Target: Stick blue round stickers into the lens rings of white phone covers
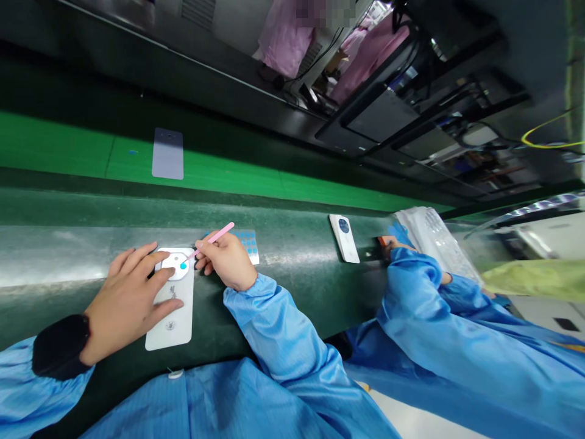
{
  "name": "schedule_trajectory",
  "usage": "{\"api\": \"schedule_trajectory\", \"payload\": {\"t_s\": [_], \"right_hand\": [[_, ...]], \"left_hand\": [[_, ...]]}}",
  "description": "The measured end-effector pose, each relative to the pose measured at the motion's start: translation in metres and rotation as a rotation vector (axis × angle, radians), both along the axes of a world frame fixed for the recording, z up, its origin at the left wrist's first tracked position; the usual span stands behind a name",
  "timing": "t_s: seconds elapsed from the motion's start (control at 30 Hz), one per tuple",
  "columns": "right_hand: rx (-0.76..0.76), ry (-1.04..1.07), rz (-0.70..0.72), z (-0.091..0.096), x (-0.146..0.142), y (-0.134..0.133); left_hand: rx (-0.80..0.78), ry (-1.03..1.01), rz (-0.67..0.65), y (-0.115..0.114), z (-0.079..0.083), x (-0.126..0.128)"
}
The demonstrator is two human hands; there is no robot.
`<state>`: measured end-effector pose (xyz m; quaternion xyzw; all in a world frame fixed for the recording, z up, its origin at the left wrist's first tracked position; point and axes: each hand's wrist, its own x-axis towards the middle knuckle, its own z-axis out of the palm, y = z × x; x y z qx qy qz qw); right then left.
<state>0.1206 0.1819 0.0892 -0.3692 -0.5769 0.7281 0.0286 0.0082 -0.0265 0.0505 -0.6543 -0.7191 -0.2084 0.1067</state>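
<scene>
A white phone back cover (169,329) lies on the green bench before me, with dark print and a camera cut-out plate at its far end. My left hand (132,292) rests over its left side, fingers spread, the fingertips on the camera plate (168,267). Between the fingers of my right hand (227,257) is a slim pink tweezer-like tool (217,238). Its tip points down at a round blue sticker (183,266) on the camera plate. Partly behind my right hand lies a sheet of blue dot stickers (249,245).
A greyish phone-shaped panel (167,155) lies on the bright green strip beyond. To the right is a stack of white phone covers (344,239). Farther right, a co-worker's hand (392,245) holds something orange beside clear plastic trays (434,238). Dark equipment (384,116) borders the far side.
</scene>
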Motion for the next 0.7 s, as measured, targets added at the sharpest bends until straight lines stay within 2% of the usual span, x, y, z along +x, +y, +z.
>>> {"api": "schedule_trajectory", "payload": {"t_s": [0.13,0.5,0.7], "right_hand": [[0.011,0.006,0.002,-0.0002,0.0003,-0.0002],[0.049,-0.031,0.001,0.0026,-0.0007,-0.0024],[0.065,-0.024,0.005,0.0012,0.0005,-0.0030]], "left_hand": [[-0.004,-0.028,0.009,0.0001,-0.0008,0.0002],[0.039,0.066,-0.019,0.0025,0.0036,0.0009],[0.016,-0.001,-0.012,0.0015,0.0030,-0.0003]]}}
